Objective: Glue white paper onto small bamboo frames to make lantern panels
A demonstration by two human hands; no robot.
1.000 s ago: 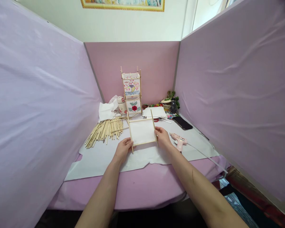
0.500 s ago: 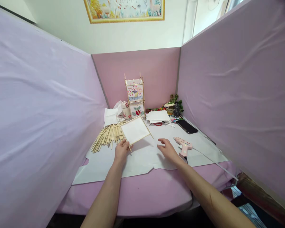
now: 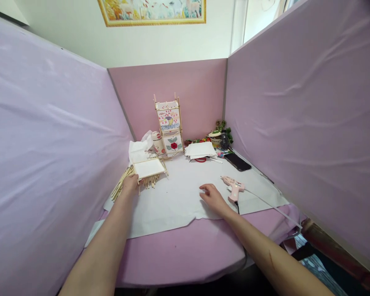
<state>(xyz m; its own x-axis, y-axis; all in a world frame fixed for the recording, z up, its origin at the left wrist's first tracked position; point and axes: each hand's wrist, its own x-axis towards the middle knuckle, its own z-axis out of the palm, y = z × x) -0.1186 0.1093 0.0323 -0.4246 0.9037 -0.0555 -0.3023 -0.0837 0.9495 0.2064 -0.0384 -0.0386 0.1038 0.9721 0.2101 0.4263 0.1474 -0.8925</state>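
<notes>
Lilac screens (image 3: 49, 144) box in the worktop (image 3: 179, 246), with a white paper sheet (image 3: 179, 203) spread under the craft things. My left hand (image 3: 130, 185) reaches far out to the left, its grip closed on a corner of the paper-covered stick frame (image 3: 149, 167). The frame lies nearly flat on the pile of bamboo sticks (image 3: 117, 190), propped by it, I judge. My right hand (image 3: 214, 198) rests palm down, fingers loose and empty, just beside the pink glue gun (image 3: 234, 188).
</notes>
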